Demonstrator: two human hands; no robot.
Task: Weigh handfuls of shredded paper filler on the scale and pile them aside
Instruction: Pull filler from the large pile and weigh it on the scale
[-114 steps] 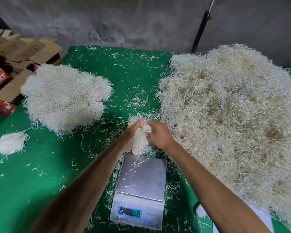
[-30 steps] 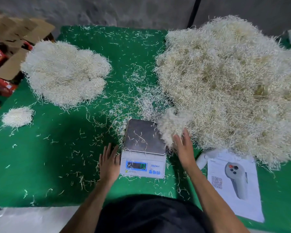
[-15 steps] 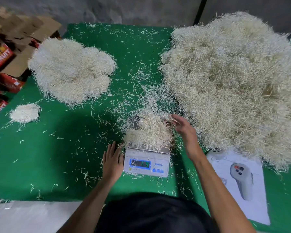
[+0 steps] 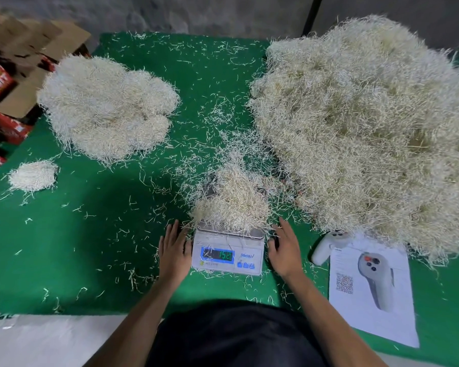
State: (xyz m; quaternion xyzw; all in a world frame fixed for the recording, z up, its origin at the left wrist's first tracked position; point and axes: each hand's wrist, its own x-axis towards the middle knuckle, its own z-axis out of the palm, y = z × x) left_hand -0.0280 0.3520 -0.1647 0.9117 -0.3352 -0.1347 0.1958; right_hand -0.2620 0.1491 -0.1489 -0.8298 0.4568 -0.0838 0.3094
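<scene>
Resting flat on the green surface, left hand and right hand flank the scale, fingers straight, holding nothing, so the handful of filler weighs undisturbed; weighed pile waits at ten o'clock.

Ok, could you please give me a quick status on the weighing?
Left hand and right hand open, flat beside the scale. Handful of filler on the platform, display lit. Nothing in the way.
</scene>
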